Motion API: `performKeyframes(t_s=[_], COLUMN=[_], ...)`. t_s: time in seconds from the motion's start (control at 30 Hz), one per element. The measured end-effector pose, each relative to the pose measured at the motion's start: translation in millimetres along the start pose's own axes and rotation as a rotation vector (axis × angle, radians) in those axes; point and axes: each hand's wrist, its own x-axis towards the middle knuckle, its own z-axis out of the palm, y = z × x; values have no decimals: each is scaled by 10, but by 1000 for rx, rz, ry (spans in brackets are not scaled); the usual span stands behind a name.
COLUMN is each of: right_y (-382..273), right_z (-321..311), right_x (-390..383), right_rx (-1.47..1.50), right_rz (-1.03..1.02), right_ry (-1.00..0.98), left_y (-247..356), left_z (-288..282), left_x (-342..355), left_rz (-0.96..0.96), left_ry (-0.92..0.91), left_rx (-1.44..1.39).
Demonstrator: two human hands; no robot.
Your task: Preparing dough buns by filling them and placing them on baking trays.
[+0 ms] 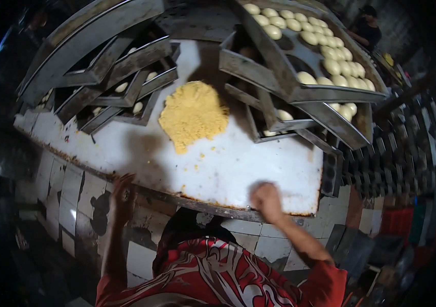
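A heap of yellow crumbly filling (193, 115) lies in the middle of a white worktable (259, 163). My right hand (266, 200) rests as a closed fist on the table's near edge, holding nothing that I can see. My left hand (123, 193) hangs at the near edge further left, fingers spread and blurred, apart from the heap. A metal tray of pale dough balls (325, 56) sits on top of a stack at the back right.
Stacked empty-looking metal trays (110, 77) with a few dough balls stand at the back left. More trays (279, 120) are piled under the full one. Tiled floor (70, 199) lies below the table. Another person (363, 28) stands far right at the back.
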Motion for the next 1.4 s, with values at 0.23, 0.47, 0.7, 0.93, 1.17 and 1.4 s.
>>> performKeyframes(t_s=[0.23, 0.47, 0.7, 0.93, 1.17, 1.4], right_y=[-628, -541, -3962, -5648, -5807, -5257], right_z=[618, 504, 976, 1944, 1527, -608], right_x=[717, 224, 1211, 3272, 3603, 3233], right_rx=[-862, -1344, -801, -1096, -1103, -1627], right_rz=[-344, -20, 23, -506, -519, 12], right_ry=[465, 548, -455, 417, 314, 231], left_y=[85, -72, -977, -1020, -1165, -693], left_z=[73, -50, -552, -867, -767, -332], left_x=[-352, 438, 929, 1450, 1520, 1409], left_rz=[-164, -35, 33, 19, -130, -45], left_ry=[-62, -555, -602, -790, -790, -675], left_rx=[-343, -659, -693, -785, -1089, -1188])
